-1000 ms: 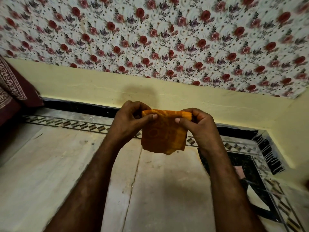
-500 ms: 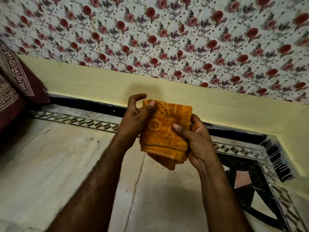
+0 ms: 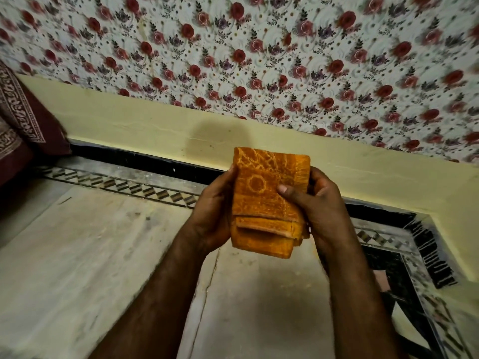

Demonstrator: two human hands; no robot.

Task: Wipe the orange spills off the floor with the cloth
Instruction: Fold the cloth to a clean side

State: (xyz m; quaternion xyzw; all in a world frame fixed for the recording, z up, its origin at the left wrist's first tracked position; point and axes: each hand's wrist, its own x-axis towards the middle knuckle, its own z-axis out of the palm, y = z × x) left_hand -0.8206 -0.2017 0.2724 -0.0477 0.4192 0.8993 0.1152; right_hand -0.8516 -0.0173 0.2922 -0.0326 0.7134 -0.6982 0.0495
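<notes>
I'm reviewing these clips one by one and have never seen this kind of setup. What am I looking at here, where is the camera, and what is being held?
There is no machine here: a person works with bare hands, and the single camera sits on their head, looking forward and down. That is why two forearms reach in from the bottom edge. The left hand and the right hand together hold a folded orange cloth up in the air, above a pale stone floor with a dark patterned border. Behind it is a yellow wall base and flowered wallpaper. A dark red printed fabric shows at the left edge. No orange spill is visible on the floor in this picture.
</notes>
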